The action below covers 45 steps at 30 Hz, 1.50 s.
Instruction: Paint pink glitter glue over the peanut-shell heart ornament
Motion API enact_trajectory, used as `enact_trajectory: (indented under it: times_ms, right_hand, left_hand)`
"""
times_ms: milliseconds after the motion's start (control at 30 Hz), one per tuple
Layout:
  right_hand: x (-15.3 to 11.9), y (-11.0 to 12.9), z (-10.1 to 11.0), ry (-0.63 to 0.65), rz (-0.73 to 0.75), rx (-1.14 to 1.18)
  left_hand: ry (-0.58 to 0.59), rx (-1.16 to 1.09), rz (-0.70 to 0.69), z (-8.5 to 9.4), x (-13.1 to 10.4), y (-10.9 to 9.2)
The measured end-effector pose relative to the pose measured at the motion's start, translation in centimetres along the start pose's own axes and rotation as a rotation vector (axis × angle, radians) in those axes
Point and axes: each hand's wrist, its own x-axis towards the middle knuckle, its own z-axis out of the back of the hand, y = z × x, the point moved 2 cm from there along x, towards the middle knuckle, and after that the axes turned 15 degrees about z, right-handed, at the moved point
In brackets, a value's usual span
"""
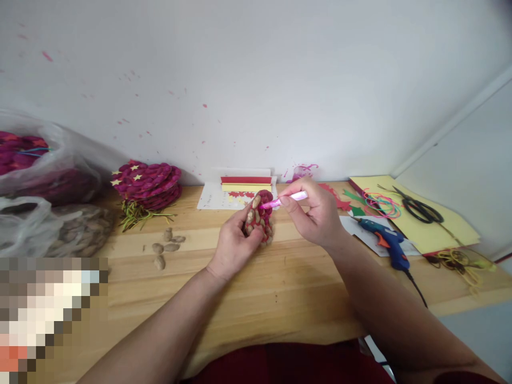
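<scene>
My left hand [232, 242] is closed round a peanut craft piece [256, 226], a cluster of peanuts on a red backing. Part of the cluster is magenta and the rest is bare tan shell. In my right hand [316, 216], a white paintbrush [294, 196] with magenta stains is pinched between thumb and fingers. Its tip meets the magenta part of the piece; the bristles are too small to make out. Beyond it, a paint-smeared clear cup [304, 172] stands by the wall, partly behind my right hand.
Loose peanuts [159, 248] lie left, near a stack of magenta peanut pieces [150, 184] with yellow stars. Plastic bags [68, 160] fill the far left. A glue gun [386, 240], black scissors [420, 208] and yellow paper [444, 226] lie right. Paper stars [240, 195] sit at the back.
</scene>
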Motion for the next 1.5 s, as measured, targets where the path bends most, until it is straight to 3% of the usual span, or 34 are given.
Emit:
enact_trajectory:
  times_ms: [200,367,500,767,967,1500]
  right_hand:
    - [0.1,0.0,0.6,-0.053,0.012,-0.065]
    - [0.2,0.3,0.3,0.015,0.025,0.001]
    - [0.2,0.3,0.4,-0.027,0.046,-0.086]
    - [0.0,-0.2,0.4,-0.021,-0.022,-0.022]
    - [-0.3,-1.0,0.5,-0.099,-0.102,0.016]
    - [-0.2,-0.6,0.4,-0.068,-0.03,-0.044]
  left_hand:
    - [-0.007,0.004,-0.007,0.1,0.0,0.3]
    - [-0.007,0.027,-0.013,0.1,0.0,0.4]
    - [0.006,0.013,-0.025,0.1,0.0,0.2]
    - [0.023,-0.031,-0.003,0.2,0.1,0.7]
    - [0.04,-0.065,-0.008,0.1,0.1,0.8]
    - [0.027,-0.038,0.017,0.1,0.2,1.2]
